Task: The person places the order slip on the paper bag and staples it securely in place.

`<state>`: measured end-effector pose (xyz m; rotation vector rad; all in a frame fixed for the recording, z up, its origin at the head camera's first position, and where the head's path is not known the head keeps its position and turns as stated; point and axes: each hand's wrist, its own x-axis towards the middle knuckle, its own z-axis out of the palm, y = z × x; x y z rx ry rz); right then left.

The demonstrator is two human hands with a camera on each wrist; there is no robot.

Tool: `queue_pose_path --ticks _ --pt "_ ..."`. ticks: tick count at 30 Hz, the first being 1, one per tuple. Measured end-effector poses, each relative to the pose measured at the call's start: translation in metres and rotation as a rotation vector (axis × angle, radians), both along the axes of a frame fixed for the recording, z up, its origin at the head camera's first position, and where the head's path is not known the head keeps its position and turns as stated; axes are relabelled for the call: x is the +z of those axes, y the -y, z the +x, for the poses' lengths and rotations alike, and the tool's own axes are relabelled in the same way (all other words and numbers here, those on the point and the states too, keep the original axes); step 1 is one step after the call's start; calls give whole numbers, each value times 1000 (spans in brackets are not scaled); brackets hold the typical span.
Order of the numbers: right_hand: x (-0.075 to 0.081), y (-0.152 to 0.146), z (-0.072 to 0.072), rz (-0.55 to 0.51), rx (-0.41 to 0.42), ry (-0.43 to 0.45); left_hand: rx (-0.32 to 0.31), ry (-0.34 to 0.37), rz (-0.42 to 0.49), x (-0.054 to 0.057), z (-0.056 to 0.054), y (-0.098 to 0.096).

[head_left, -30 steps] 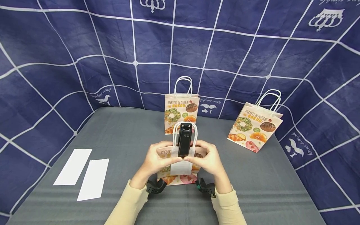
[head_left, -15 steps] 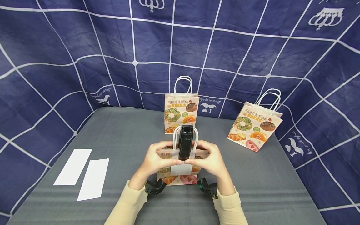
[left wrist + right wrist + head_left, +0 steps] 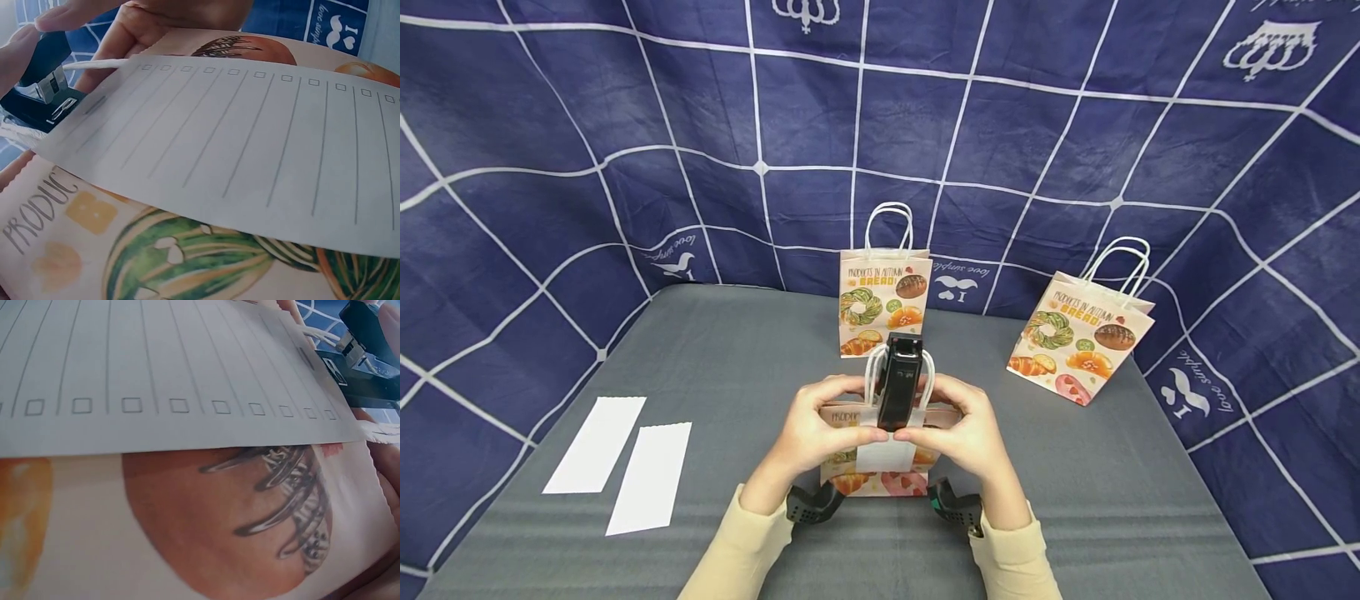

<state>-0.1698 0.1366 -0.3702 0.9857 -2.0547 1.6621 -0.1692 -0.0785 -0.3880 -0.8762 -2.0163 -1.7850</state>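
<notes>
In the head view a black stapler (image 3: 900, 379) stands between the white handles of the near paper bag (image 3: 874, 483). My left hand (image 3: 820, 425) and right hand (image 3: 964, 425) hold it from both sides, thumbs at its near end, other fingers partly hidden behind the bag. A white checklist slip (image 3: 884, 457) lies over the bag's front. In the left wrist view the stapler (image 3: 39, 112) has its arm raised, just off the end of the slip (image 3: 237, 137). The right wrist view shows a short dark line, perhaps a staple, near that end of the slip (image 3: 187, 369).
Two more printed bread bags stand farther back, one in the middle (image 3: 886, 304) and one at the right (image 3: 1078, 337). Two white slips, a farther (image 3: 595, 446) and a nearer (image 3: 649, 479), lie at left on the grey cloth. A blue checked curtain (image 3: 805, 125) hangs behind.
The stapler has shifted slightly right and nearer to me, with both hands still on it. The near bag's top edge sits a little lower. The other bags and loose slips stay put.
</notes>
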Motion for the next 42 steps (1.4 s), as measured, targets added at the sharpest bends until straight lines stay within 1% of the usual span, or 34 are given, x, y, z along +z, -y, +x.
queue_pose_path --ticks 4,7,9,10,11,14,16,17,21,24,26,28,33,38,40,42 --pt "2 0 3 -20 -7 -12 -6 -3 9 7 5 -3" --pt "4 0 5 -43 1 -15 -29 -37 31 18 12 -5" --pt "4 1 6 -56 10 -21 -37 -97 45 25 16 -6" --pt "4 1 7 -60 10 -28 -28 -134 46 26 17 -7" --pt "4 1 7 -66 12 -35 -15 -167 49 25 17 -8" --pt "4 2 7 -82 16 -52 46 -274 49 17 14 -10" --pt "3 3 7 -90 10 -63 90 -308 48 11 11 -12" --pt "3 3 7 -94 10 -66 103 -320 52 10 12 -13" --pt "3 4 7 -111 15 -64 123 -347 74 9 13 -14" --pt "4 5 8 -121 19 -67 120 -379 79 11 14 -15" --pt "5 5 8 -127 19 -72 125 -401 64 12 15 -15" --pt "5 5 8 -137 25 -93 117 -412 53 12 15 -16" --pt "5 5 8 -177 92 -131 102 -431 21 14 15 -16" --pt "6 4 11 -193 171 -102 94 -459 -3 14 15 -15" --pt "6 3 12 -189 192 -102 92 -469 -9 15 15 -16" --pt "7 3 12 -178 191 -120 90 -477 -12 15 14 -16"
